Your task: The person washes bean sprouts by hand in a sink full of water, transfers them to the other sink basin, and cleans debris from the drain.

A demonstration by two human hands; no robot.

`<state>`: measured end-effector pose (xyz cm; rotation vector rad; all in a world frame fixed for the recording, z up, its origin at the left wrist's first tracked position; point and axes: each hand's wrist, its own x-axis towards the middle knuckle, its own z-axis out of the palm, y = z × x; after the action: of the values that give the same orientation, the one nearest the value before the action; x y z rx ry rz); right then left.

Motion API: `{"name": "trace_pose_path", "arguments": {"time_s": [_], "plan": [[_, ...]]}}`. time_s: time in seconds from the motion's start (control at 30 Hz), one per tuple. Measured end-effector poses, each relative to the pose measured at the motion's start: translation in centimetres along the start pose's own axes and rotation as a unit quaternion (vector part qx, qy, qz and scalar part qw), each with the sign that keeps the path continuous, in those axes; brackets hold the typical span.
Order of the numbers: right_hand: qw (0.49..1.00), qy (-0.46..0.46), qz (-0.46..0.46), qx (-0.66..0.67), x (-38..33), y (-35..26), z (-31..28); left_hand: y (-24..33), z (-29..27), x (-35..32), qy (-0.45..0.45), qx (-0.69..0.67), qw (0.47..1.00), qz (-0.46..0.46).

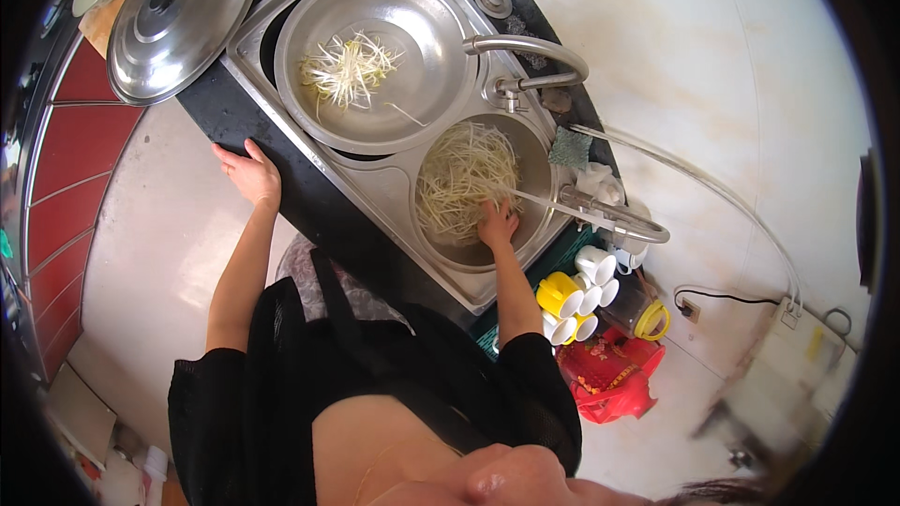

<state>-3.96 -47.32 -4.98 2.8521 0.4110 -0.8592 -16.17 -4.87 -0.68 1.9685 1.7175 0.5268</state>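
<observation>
My right hand (497,223) lay spread, fingers down in the bean sprouts (464,180) filling the sink's right basin (539,161). My left hand (251,174) rested flat, open, on the black counter edge (225,112). Gentle, loose-fingered stirring seemed best, so the sprouts wouldn't snap.

Two hands were in view: the left hand (249,173) at nine o'clock, the right hand (497,223) near the centre. Two metal bowls sat in the sink (375,183): a big bowl (375,56) at twelve o'clock and a lower bowl (536,159) beside it, each with one heap of bean sprouts (464,178). One lid (181,19) lay at eleven o'clock. One tap (525,61) stood at one o'clock.
</observation>
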Motion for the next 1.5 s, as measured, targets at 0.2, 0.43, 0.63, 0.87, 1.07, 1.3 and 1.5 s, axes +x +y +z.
{"name": "trace_pose_path", "arguments": {"time_s": [0.2,0.43,0.63,0.87,1.07,1.3,1.5], "plan": [[0.997,-0.012,-0.065,0.047,-0.6,-6.8,4.0,0.9,-0.1,-0.1,0.002,-0.014,1.0,0.002],[0.934,0.139,0.152,0.291,2.4,4.3,3.2,-0.9,0.9,0.2,0.091,-0.032,0.99,0.106],[0.99,0.014,-0.141,0.015,0.0,-6.2,2.7,8.2,-0.2,-4.0,-0.273,-0.149,0.922,0.231],[0.908,0.2,0.02,0.367,8.0,3.3,-0.9,11.5,10.9,-7.3,-0.438,0.003,0.752,0.493],[0.991,0.026,-0.115,0.067,5.1,-7.6,-2.1,13.3,13.3,-6.0,-0.481,0.12,0.775,0.392],[0.869,-0.235,-0.068,0.43,6.8,3.1,-1.1,15.0,11.0,-5.1,-0.239,-0.052,0.894,0.376],[0.983,0.09,0.024,0.16,2.1,-2.2,-0.9,14.7,12.2,-18.8,-0.473,-0.094,0.698,0.529]]}}
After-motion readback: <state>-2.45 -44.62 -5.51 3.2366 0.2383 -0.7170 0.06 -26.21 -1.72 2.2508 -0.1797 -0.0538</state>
